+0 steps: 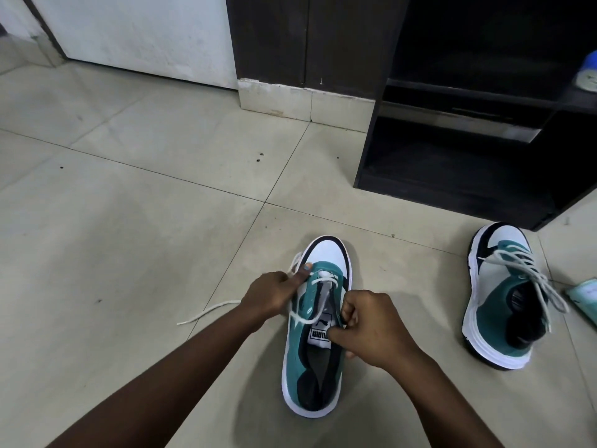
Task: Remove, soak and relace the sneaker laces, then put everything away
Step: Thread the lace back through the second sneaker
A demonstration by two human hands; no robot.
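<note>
A teal, white and black sneaker [315, 360] stands on the tiled floor in front of me, toe pointing away. Its white lace [206, 313] runs through only the lowest eyelets, and one loose end trails left across the floor. My left hand [274, 294] grips the lace at the shoe's left side, thumb pointing toward the toe. My right hand [371, 328] pinches the shoe's right eyelet edge beside the tongue; whether it also holds a lace end is hidden. A second matching sneaker [504, 305] stands to the right, fully laced with loose ends.
A dark open shelf unit [468, 140] stands at the back right, with a blue-and-white item [589, 74] on its upper shelf. A greenish flat object [584, 294] lies at the right edge. A white door [139, 30] is at the back left.
</note>
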